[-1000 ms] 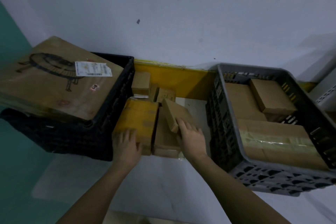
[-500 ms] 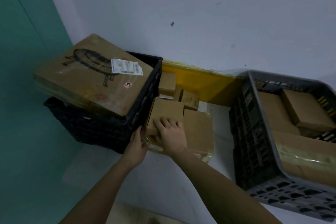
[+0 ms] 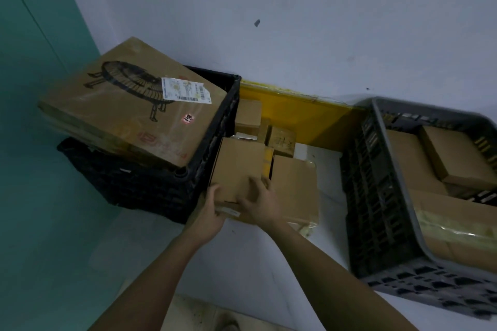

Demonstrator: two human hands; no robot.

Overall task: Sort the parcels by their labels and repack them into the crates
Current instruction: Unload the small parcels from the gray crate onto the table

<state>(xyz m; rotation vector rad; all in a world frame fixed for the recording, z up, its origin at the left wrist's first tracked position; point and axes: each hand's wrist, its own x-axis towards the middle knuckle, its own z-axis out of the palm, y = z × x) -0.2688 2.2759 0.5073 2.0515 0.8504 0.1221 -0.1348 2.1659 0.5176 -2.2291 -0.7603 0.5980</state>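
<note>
A small plain cardboard parcel [image 3: 239, 164] lies on top of a stack on the floor between two crates. My left hand [image 3: 211, 212] grips its near left corner from below. My right hand [image 3: 259, 200] holds its near edge, fingers over the top. A flat brown parcel [image 3: 294, 185] lies to the right of it. The black crate [image 3: 215, 126] on the left carries a large box [image 3: 129, 107] with a fan drawing and a white label. The grey crate [image 3: 376, 196] on the right holds several brown parcels [image 3: 457, 156].
Small boxes [image 3: 281, 137] sit behind the stack against a yellow strip [image 3: 298, 113] at the foot of the white wall. A teal wall [image 3: 29, 88] closes off the left side. Pale floor [image 3: 242, 263] lies in front of the stack, under my arms.
My right hand laid the small parcel flat on the left stack. Both hands now hold its near edge. The view has swung left, so the grey crate sits further right.
</note>
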